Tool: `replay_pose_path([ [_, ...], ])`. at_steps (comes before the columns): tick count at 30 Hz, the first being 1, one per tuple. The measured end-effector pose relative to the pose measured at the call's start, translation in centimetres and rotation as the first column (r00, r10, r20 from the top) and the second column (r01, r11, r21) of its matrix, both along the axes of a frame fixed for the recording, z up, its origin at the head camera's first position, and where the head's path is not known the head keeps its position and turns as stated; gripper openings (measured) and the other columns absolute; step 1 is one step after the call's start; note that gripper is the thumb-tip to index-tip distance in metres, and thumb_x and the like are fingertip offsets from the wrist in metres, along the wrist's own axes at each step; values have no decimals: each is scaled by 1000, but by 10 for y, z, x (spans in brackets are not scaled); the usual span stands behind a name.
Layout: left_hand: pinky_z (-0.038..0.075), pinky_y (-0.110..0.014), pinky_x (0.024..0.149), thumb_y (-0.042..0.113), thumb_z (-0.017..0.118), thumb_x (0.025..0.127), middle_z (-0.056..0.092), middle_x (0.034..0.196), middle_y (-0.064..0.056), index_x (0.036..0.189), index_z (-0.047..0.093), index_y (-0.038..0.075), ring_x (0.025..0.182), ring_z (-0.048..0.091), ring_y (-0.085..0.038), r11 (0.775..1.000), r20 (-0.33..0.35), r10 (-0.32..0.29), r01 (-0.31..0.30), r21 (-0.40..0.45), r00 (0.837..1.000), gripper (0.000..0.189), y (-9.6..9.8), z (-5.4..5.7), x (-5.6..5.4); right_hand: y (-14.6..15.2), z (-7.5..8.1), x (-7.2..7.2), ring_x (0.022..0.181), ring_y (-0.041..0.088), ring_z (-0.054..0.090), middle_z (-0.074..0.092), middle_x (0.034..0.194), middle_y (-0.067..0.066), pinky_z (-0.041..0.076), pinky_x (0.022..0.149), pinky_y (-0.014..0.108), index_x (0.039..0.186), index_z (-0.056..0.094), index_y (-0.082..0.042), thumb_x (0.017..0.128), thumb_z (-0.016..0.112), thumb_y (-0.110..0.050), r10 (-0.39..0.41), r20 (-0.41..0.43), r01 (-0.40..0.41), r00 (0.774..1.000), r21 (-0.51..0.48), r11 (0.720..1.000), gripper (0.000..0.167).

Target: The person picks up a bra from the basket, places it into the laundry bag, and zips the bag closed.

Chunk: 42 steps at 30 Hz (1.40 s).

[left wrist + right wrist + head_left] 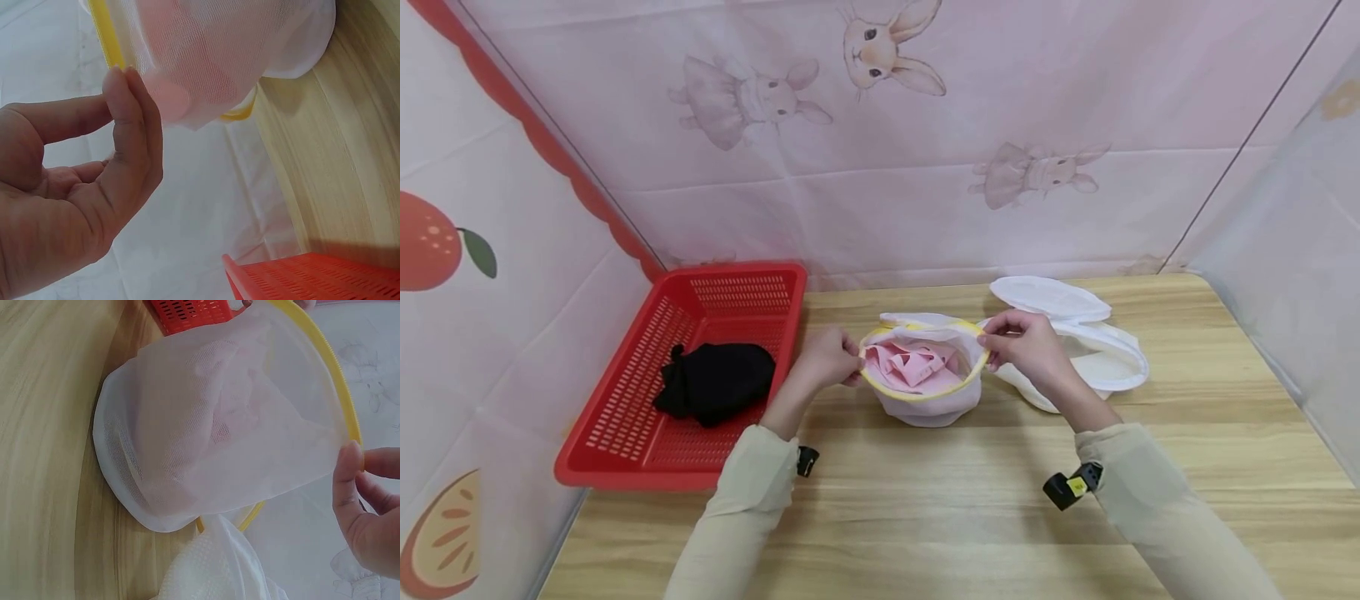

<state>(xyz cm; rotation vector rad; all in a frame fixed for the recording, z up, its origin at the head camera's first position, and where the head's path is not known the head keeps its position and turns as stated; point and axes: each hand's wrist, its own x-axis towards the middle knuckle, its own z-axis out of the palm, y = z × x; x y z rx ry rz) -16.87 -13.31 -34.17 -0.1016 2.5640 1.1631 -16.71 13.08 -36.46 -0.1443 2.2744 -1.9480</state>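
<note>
Sleeves [741, 483] at seven and five o'clock; left grip [827, 358] and right grip [1030, 346] pinch the bag [928, 412] at nine and three, seemingly spreading it around cloth [913, 367].

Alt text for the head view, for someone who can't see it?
A left hand and right hand hold open a yellow-rimmed mesh bag with pink fabric inside. A red basket holding a black fabric item stands left, an open white bag right.
</note>
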Motion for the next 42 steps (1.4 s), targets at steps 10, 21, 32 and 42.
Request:
replay_pose_path([
  [10, 54, -27, 55, -5, 59, 80, 57, 71, -13, 80, 56, -7, 54, 62, -17, 998, -2, 42, -41, 48, 999, 4, 0, -1, 2, 4, -2, 5, 53, 17, 57, 54, 65, 7, 53, 54, 33, 78, 53, 3, 81, 69, -12, 62, 49, -68, 997, 132, 989, 22],
  [21, 54, -28, 56, -4, 56, 80, 60, 69, -13, 80, 57, -5, 54, 62, -14, 1000, 10, 1, -1, 22, 1000, 3, 2, 0, 8, 9, 2, 10, 51, 17, 56, 55, 60, 9, 51, 49, 31, 73, 52, 7, 81, 64, -1, 213, 43, -217, 976, 156, 964, 16],
  [32, 55, -31, 57, 2, 51, 90, 61, 67, -13, 82, 56, -6, 55, 60, -15, 989, 74, -109, 101, 104, 991, 12, 7, -2, 15, 22, 5, 1, 54, 14, 56, 57, 67, 7, 52, 50, 27, 92, 52, 15, 86, 60, 0, 24, 7, -24, 1000, 57, 998, 18],
  [42, 54, -25, 59, 5, 46, 93, 61, 74, -13, 101, 55, -9, 58, 59, -13, 975, 10, 135, -135, 175, 991, 18, 3, -30, -10, 30, 4, -2, 52, 12, 55, 57, 66, 3, 50, 47, 25, 91, 52, 15, 86, 59, 0, -8, 22, 7, 1000, 41, 999, 17],
])
